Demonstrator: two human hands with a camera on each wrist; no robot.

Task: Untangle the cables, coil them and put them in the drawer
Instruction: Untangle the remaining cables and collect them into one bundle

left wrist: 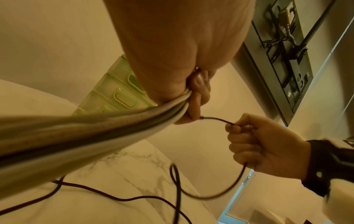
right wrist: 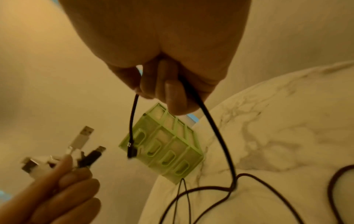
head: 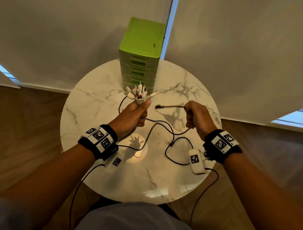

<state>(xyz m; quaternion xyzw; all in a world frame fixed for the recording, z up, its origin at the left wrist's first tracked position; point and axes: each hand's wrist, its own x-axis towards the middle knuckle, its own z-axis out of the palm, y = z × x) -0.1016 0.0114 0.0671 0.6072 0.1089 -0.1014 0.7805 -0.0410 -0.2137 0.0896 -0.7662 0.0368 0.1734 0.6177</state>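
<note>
My left hand (head: 138, 112) grips a bundle of white cables (head: 137, 93) above the round marble table (head: 95, 102), their USB plugs fanning out upward. In the left wrist view the bundle (left wrist: 95, 133) runs taut from the fist toward the camera. My right hand (head: 193, 115) holds a black cable (head: 170, 107) near its plug end, the plug pointing left toward the left hand. The rest of the black cable (head: 164, 125) loops loosely over the table. A green drawer unit (head: 140, 62) stands at the table's far edge with all its drawers closed.
Thin black leads (head: 85, 178) from the wrist cameras hang off the table's near edge. White blinds hang behind the table, and wooden floor surrounds it. My lap lies just below the near rim.
</note>
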